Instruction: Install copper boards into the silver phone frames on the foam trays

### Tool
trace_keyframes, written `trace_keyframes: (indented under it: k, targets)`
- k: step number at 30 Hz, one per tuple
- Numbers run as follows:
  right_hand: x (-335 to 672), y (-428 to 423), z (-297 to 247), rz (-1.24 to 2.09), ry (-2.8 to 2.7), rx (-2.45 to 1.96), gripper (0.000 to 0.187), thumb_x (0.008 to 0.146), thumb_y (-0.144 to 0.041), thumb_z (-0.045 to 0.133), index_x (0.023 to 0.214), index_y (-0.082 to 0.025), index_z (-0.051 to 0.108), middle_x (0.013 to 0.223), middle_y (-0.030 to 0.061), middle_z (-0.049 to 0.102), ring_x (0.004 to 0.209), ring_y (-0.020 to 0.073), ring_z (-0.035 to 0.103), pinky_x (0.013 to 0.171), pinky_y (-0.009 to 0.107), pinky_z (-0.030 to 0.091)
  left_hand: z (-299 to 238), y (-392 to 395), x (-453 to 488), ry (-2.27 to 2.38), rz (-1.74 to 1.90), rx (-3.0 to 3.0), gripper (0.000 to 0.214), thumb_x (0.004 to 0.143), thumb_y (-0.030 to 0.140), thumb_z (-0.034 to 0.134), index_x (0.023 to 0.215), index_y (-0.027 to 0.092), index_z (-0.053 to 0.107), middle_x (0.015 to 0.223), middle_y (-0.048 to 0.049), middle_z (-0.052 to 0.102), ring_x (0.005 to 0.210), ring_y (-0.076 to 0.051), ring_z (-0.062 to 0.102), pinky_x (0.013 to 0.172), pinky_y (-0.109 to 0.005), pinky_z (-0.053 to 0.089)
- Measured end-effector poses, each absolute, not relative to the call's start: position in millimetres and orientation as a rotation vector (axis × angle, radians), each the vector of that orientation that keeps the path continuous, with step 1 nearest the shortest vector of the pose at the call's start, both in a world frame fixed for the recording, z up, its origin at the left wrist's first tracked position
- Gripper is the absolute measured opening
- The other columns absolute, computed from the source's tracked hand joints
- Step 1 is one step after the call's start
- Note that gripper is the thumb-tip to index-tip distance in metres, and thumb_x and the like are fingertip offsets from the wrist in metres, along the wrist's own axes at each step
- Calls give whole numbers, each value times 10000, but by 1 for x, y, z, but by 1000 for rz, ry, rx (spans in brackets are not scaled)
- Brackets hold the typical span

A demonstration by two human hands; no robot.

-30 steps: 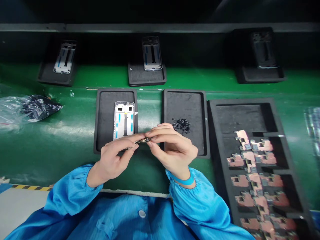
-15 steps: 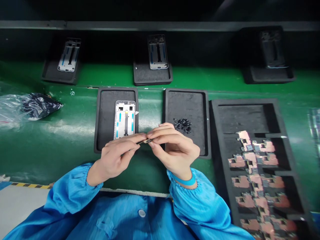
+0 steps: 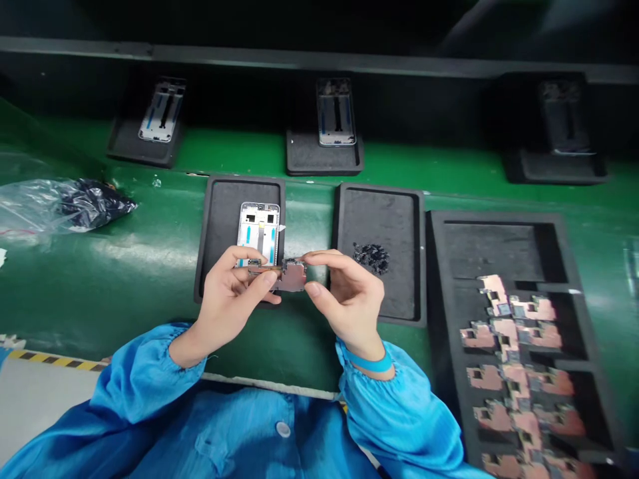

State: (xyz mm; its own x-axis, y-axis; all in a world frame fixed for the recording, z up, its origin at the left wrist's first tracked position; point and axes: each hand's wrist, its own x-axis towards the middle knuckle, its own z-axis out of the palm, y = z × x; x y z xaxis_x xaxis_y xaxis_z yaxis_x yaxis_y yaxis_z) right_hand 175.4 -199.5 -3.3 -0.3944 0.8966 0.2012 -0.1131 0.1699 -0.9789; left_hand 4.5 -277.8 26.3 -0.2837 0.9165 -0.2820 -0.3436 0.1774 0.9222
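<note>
Right hand (image 3: 349, 299) — narrow green bench gap (image 3: 308, 226) between frame tray (image 3: 210, 253) and middle foam tray (image 3: 384, 226); compartment tray (image 3: 494, 243) blocks farther right.

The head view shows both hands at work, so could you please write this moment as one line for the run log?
left hand: holds copper circuit board | right hand: holds same board | nearby: phone frame in foam tray

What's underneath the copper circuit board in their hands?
Partly the black foam tray edge and green bench; the phone frame's lower end is hidden behind the board and left hand.
</note>
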Motion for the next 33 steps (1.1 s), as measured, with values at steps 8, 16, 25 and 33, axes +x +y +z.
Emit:
trace_keyframes:
  k: [8, 16, 25, 33]
  targets:
    - [163, -210, -10, 1626, -1500, -695, 382, 783, -268, 883, 1149, -280, 774, 1169, 81, 763, 1118, 266, 720, 989, 462, 602, 24, -277, 4, 1085, 1369, 424, 566, 897, 345, 826, 1333, 208, 493, 779, 16, 790, 695, -162, 785, 649, -231, 659]
    - [149, -223, -11, 1640, -1426, -778, 329, 792, -366, 878, 1092, -253, 806, 1122, 78, 764, 1052, 252, 744, 954, 423, 626, 20, -280, 7, 960, 1325, 279, 670, 846, 330, 871, 1403, 183, 529, 735, 20, 760, 679, -134, 748, 680, -205, 600]
    - [147, -227, -18, 1606, -1377, -813, 401, 741, -508, 895, 1035, -246, 816, 1140, 104, 751, 1034, 271, 738, 920, 443, 643, 23, -280, 12, 809, 1297, 115, 564, 791, 305, 891, 1288, 197, 648, 1050, -44, 778, 848, -150, 755, 716, -225, 605]
    - [160, -199, 5, 1338, -1551, -909, 259, 810, -365, 871, 1028, -253, 790, 1160, 95, 794, 1059, 274, 753, 915, 449, 632, 10, -275, -53, 1468, 1039, 1330, 270, 984, 298, 650, 1220, 166, 657, 1083, -111, 793, 1018, -251, 752, 878, -385, 610]
